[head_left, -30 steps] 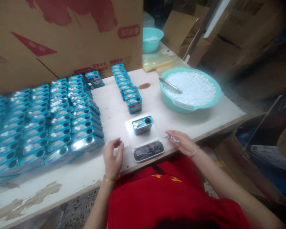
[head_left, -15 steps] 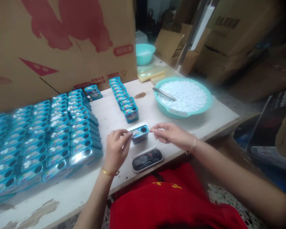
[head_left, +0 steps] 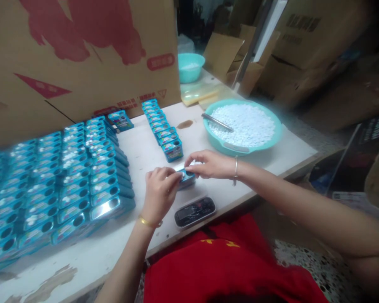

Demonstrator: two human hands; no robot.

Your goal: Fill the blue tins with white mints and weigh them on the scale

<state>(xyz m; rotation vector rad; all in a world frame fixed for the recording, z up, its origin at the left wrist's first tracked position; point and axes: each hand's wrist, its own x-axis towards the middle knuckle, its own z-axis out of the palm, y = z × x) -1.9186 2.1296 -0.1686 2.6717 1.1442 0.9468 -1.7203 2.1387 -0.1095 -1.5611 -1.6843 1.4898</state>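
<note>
Nearest to us, below our red shirt, the small digital scale (head_left: 194,210) sits at the front edge of the white surface (head_left: 151,147), and on its platform rests the little blue tin (head_left: 187,177) that both our hands are working on. Our left hand (head_left: 160,191) pinches the tin's left end between thumb and fingertips, while our right hand (head_left: 208,164) is curled over its top, fingertips pressed down at the tin's opening; whether it carries tablets we cannot tell. We judge the tin light, stiff and rather slick, thin metal that could dent or skid on the scale, so it is best taken by its short ends or long sides rather than by the top. Half a second ago the tin's round hole showed plainly between our hands, and our right hand was only reaching its right end; now that hand has moved across and covers most of the lid, and our left hand has closed in tighter. To the left, the rows of blue tins (head_left: 66,168) lie packed side by side, and a shorter line of tins (head_left: 162,128) runs away from the scale. Farther right stands the teal basin of white tablets (head_left: 243,126) with a metal scoop (head_left: 217,122) resting in it. Beyond are a smaller teal bowl (head_left: 190,66) and the big cardboard box (head_left: 82,54).
</note>
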